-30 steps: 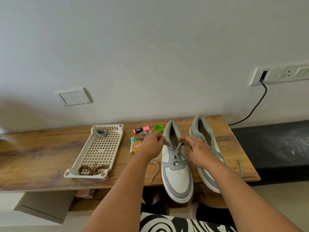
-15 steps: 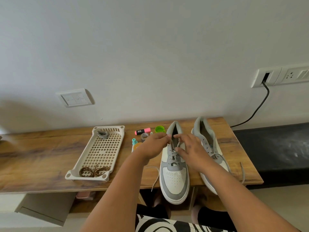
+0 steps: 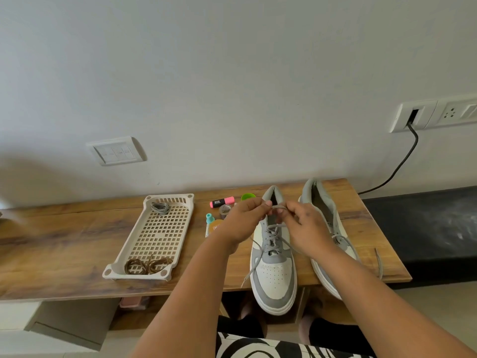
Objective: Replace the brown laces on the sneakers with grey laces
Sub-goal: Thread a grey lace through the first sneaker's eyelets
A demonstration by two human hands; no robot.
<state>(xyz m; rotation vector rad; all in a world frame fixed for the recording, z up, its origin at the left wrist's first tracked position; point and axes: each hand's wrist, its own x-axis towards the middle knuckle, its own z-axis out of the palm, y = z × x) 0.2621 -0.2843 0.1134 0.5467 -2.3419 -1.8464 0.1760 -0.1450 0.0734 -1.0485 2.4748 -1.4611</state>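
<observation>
Over the last second both hands have drawn together at the top of the left sneaker [image 3: 273,257]. The left hand [image 3: 241,223] and right hand [image 3: 307,228] now nearly touch, fingers curled, pinching the grey lace [image 3: 277,207] into a small loop above the tongue; before, they pulled its ends apart. That looks like the start of a bow, so lacing on this shoe seems almost done. The right sneaker [image 3: 322,202] stands just beside it, grey lace hanging loose. The brown laces [image 3: 147,264] lie in the near end of the tray [image 3: 124,257] on the surface [image 3: 64,244].
</observation>
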